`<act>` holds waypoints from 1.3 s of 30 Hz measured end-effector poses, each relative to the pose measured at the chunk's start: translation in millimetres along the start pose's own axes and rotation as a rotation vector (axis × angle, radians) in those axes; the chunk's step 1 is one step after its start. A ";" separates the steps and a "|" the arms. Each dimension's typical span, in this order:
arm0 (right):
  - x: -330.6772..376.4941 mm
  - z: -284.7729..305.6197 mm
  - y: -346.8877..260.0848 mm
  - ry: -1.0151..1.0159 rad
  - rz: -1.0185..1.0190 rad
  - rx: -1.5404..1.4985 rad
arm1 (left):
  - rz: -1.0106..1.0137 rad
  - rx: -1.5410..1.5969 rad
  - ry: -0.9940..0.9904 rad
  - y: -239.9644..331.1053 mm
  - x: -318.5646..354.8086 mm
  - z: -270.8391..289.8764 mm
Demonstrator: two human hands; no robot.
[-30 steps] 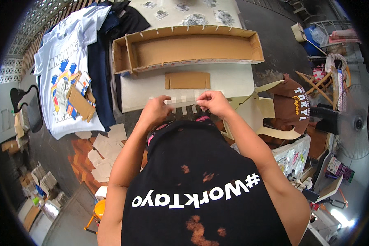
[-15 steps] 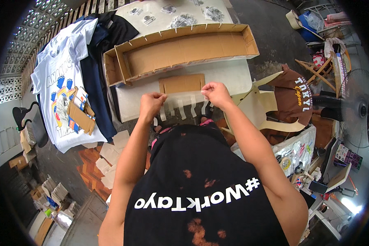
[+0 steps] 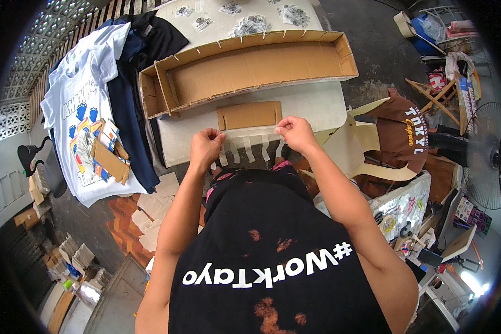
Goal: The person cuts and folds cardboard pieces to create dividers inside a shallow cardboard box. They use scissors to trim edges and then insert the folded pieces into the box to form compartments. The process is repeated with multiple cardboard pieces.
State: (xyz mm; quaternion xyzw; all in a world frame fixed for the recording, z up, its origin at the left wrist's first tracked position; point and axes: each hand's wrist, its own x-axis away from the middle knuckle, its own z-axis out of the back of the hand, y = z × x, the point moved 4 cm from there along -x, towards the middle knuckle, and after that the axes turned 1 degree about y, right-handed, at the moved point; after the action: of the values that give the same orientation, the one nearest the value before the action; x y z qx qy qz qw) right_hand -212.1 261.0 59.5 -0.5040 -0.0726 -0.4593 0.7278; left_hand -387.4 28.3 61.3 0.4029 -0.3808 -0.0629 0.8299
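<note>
My left hand (image 3: pixel 207 146) and my right hand (image 3: pixel 296 133) are both closed in a pinch over the near edge of a white table. Between their fingertips a thin pale strip of tape (image 3: pixel 250 131) is stretched sideways. Just beyond it lies a flat brown cardboard piece (image 3: pixel 249 116), its near edge close to the strip; whether they touch I cannot tell. Several short whitish tape strips (image 3: pixel 249 153) hang from the table's near edge below my hands. Behind the cardboard piece stands a long, shallow cardboard box (image 3: pixel 256 61) with a divider near its left end.
Small clear packets (image 3: pixel 250 25) lie on the white table (image 3: pixel 317 106) beyond the box. At left are a white printed T-shirt (image 3: pixel 83 72) with cardboard scraps (image 3: pixel 110 161) on it, and dark garments. A cream chair (image 3: pixel 348 147) with a brown shirt (image 3: pixel 398 131) stands right, near a fan (image 3: pixel 487 150).
My right hand has come slightly lower and is now nearly level with my left. The strip still spans both hands, and the view has shifted a little.
</note>
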 end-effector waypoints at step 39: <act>-16.9 9.9 -22.9 0.026 -0.078 0.137 | -0.063 -0.360 0.121 34.6 -9.5 -2.3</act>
State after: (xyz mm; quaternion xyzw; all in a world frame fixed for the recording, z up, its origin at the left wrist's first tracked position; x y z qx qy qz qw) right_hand -235.0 277.4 69.9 -0.4438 -0.1137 -0.4879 0.7430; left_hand -399.5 56.7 79.7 0.2625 -0.3002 -0.1316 0.9076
